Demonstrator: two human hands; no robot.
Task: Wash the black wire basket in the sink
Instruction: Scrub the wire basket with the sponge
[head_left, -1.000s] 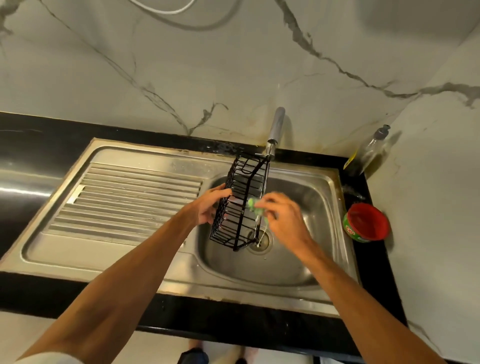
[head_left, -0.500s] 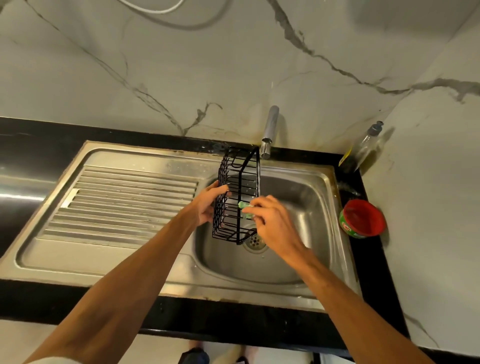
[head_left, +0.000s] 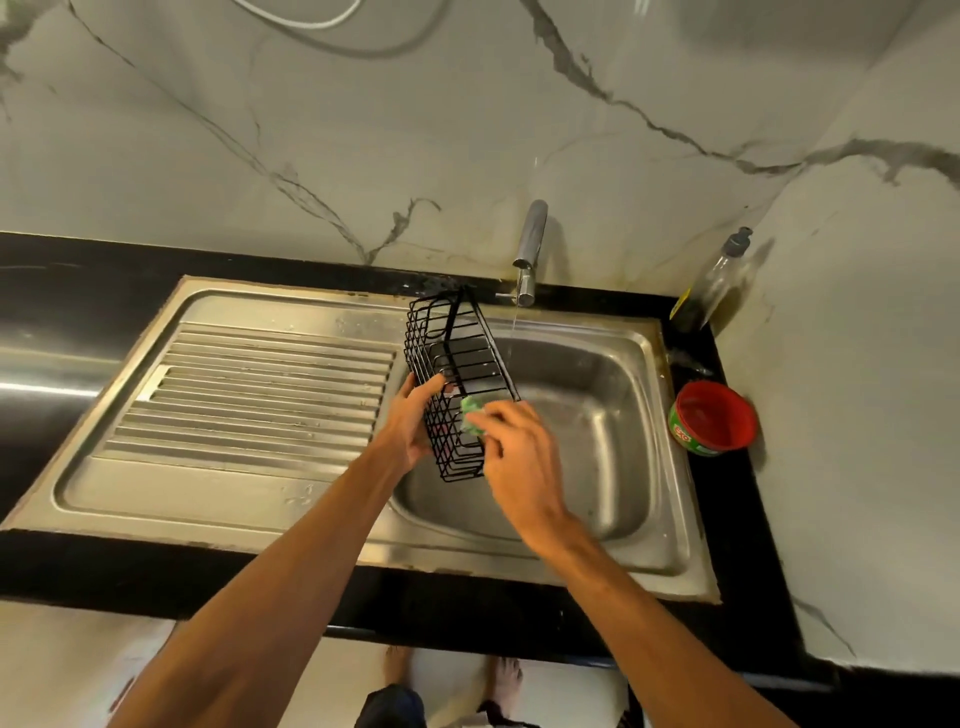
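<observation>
Black wire basket (head_left: 457, 374) tilted on end above steel sink (head_left: 613, 415).

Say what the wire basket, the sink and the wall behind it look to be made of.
Wire basket: thin metal rods, probably coated matte black. Sink: stainless steel, brushed, dull reflections, pressed drain ribs. Wall: glossy white marble or marble-look tile, grey veins.

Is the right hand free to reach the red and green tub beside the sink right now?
Probably yes: nothing stands between the right hand and the tub, though that hand holds a green scrubber.
</observation>
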